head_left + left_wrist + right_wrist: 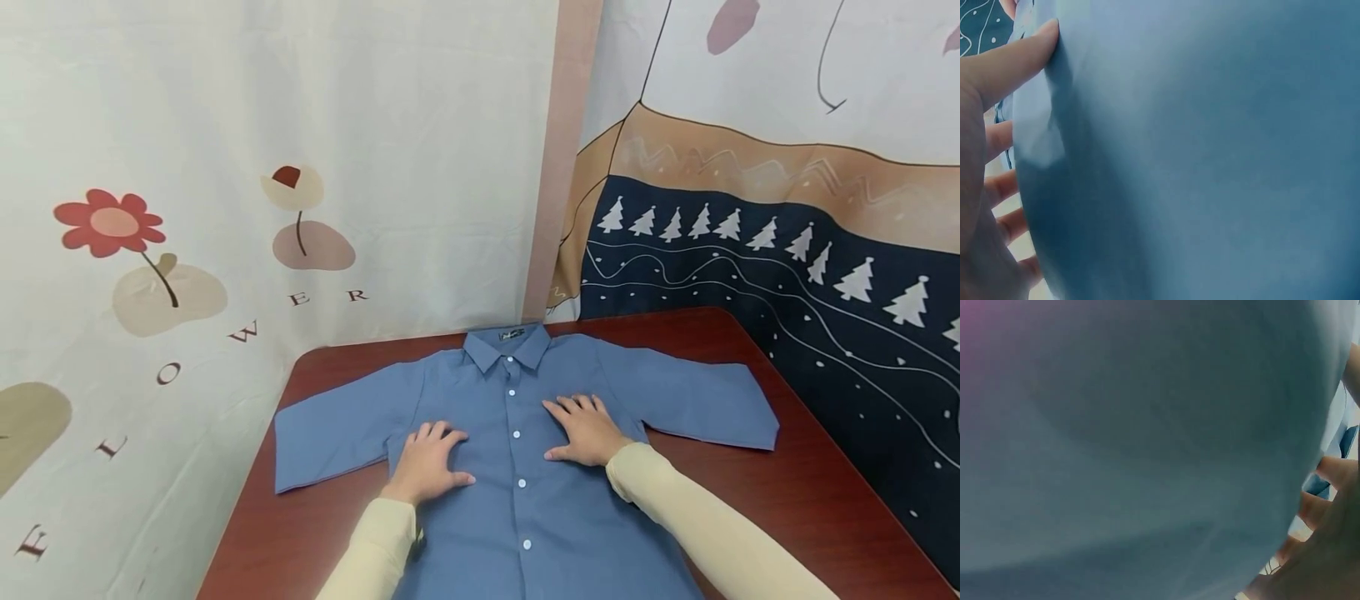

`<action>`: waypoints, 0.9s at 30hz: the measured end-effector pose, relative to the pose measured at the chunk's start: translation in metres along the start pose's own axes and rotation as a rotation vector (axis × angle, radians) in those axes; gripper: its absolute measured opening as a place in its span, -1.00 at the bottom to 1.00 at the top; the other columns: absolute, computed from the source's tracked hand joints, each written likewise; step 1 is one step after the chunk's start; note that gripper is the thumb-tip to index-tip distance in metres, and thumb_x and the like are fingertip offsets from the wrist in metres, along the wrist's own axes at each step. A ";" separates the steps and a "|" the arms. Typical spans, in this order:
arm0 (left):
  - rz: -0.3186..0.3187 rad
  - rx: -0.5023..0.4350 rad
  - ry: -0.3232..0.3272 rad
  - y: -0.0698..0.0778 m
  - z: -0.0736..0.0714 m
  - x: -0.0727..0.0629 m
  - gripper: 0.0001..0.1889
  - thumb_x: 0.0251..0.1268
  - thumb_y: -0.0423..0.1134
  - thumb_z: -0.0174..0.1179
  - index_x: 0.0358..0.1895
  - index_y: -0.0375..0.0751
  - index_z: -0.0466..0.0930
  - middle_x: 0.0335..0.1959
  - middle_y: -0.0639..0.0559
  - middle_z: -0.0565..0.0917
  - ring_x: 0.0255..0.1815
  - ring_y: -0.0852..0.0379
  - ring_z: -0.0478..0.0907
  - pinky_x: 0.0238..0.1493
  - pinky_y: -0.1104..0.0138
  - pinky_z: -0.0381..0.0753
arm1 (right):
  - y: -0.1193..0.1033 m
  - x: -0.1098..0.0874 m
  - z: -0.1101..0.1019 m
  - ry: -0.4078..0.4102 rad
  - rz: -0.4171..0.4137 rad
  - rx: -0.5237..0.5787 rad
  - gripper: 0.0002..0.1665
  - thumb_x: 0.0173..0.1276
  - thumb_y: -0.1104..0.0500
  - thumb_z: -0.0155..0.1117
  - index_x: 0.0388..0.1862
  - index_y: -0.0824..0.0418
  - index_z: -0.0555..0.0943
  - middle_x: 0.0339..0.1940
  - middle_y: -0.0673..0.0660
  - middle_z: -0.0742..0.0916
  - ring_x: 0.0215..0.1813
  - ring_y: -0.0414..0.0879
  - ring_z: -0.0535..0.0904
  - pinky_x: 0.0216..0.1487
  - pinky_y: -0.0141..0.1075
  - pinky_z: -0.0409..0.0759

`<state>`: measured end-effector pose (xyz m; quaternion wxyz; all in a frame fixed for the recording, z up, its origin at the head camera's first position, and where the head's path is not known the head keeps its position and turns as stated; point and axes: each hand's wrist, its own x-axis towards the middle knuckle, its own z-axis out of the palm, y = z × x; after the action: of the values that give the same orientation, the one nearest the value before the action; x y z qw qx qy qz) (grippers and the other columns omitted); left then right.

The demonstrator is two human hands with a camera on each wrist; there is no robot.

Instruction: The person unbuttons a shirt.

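Note:
A blue button-up shirt (487, 450) lies front up on the table, collar toward the wall and both sleeves spread outward. On its left chest side rests my left hand (427, 462), fingers spread and thumb toward the button row. My right hand (588, 429) lies on the other chest side with its fingers apart, touching the cloth. Blue shirt cloth (1197, 156) fills most of the left wrist view, the thumb (1029, 53) on it. In the right wrist view, the cloth (1135, 456) is close and the fingers (1316, 509) show along the right edge.
The reddish-brown table (330, 525) has rounded far corners. Behind it hangs a white curtain (420, 150) printed with flowers and letters. A dark blue hanging with white trees (757, 250) runs along the right side. The shirt's lower part leaves the head view at the bottom.

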<state>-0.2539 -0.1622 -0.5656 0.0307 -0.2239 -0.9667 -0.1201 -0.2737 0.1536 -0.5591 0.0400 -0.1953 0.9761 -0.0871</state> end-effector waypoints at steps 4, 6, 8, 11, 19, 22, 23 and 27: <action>0.019 0.002 -0.002 0.001 0.000 -0.003 -0.37 -0.09 0.23 0.44 0.06 -0.02 0.63 -0.06 0.03 0.52 -0.10 0.01 0.42 -0.09 0.05 0.44 | -0.001 -0.007 0.002 0.052 -0.019 -0.001 0.00 0.11 -0.37 0.37 0.44 0.09 0.37 0.27 0.16 0.52 0.25 0.14 0.37 0.33 0.13 0.16; 0.023 -0.004 -0.015 0.002 -0.001 -0.005 -0.41 -0.06 0.19 0.44 0.03 -0.04 0.63 -0.11 0.04 0.51 -0.14 0.04 0.43 -0.09 0.07 0.47 | -0.001 -0.010 0.003 0.083 -0.037 0.004 -0.05 0.13 -0.33 0.38 0.40 0.11 0.41 0.19 0.14 0.56 0.16 0.10 0.41 0.27 0.08 0.25; 0.022 -0.026 -0.033 0.003 -0.001 -0.007 -0.45 -0.03 0.14 0.44 0.02 -0.07 0.63 -0.13 0.04 0.52 -0.15 0.03 0.45 -0.08 0.07 0.49 | -0.001 -0.014 0.005 0.118 -0.064 0.006 -0.13 0.15 -0.29 0.39 0.34 0.14 0.47 0.11 0.13 0.59 0.07 0.06 0.43 0.20 0.04 0.33; 0.017 -0.069 -0.056 0.005 -0.003 -0.011 -0.51 0.02 0.06 0.44 -0.01 -0.10 0.62 -0.13 0.00 0.55 -0.12 -0.02 0.51 -0.05 0.05 0.52 | 0.000 -0.018 0.008 0.200 -0.124 0.017 -0.36 0.16 -0.14 0.46 0.14 0.16 0.60 -0.05 0.10 0.62 -0.09 0.00 0.45 0.03 -0.04 0.44; 0.053 -0.135 -0.088 0.008 -0.004 -0.022 -0.80 0.13 -0.09 0.40 -0.30 0.01 0.56 -0.37 0.17 0.53 -0.31 0.15 0.51 -0.23 0.17 0.52 | 0.006 -0.025 0.015 0.342 -0.253 0.057 -0.82 0.16 0.22 0.47 -0.35 0.04 0.61 -0.40 -0.06 0.59 -0.32 -0.15 0.49 -0.22 -0.24 0.53; 0.070 -0.150 -0.095 0.009 -0.005 -0.025 -0.80 0.15 -0.12 0.40 -0.39 0.06 0.51 -0.47 0.25 0.44 -0.43 0.24 0.42 -0.33 0.22 0.47 | 0.007 -0.027 0.011 0.281 -0.285 0.083 -0.82 0.19 0.23 0.44 -0.36 0.03 0.58 -0.43 -0.08 0.56 -0.35 -0.17 0.48 -0.27 -0.25 0.53; 0.076 -0.152 -0.098 0.010 -0.006 -0.026 -0.80 0.16 -0.13 0.39 -0.40 0.07 0.50 -0.48 0.26 0.43 -0.44 0.26 0.41 -0.34 0.23 0.47 | 0.007 -0.028 0.008 0.249 -0.296 0.099 -0.82 0.20 0.23 0.43 -0.37 0.03 0.57 -0.44 -0.09 0.54 -0.37 -0.18 0.47 -0.29 -0.25 0.52; 0.082 -0.164 -0.135 0.013 -0.012 -0.028 -0.80 0.17 -0.14 0.39 -0.41 0.06 0.49 -0.50 0.25 0.41 -0.47 0.26 0.37 -0.37 0.25 0.45 | 0.006 -0.023 -0.007 0.103 -0.250 0.232 -0.83 0.25 0.16 0.41 -0.41 -0.03 0.55 -0.51 -0.17 0.51 -0.47 -0.26 0.42 -0.40 -0.28 0.47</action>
<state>-0.2226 -0.1653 -0.5547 -0.0480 -0.2726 -0.9435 -0.1820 -0.2559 0.1693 -0.5521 0.0009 -0.3045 0.9283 -0.2134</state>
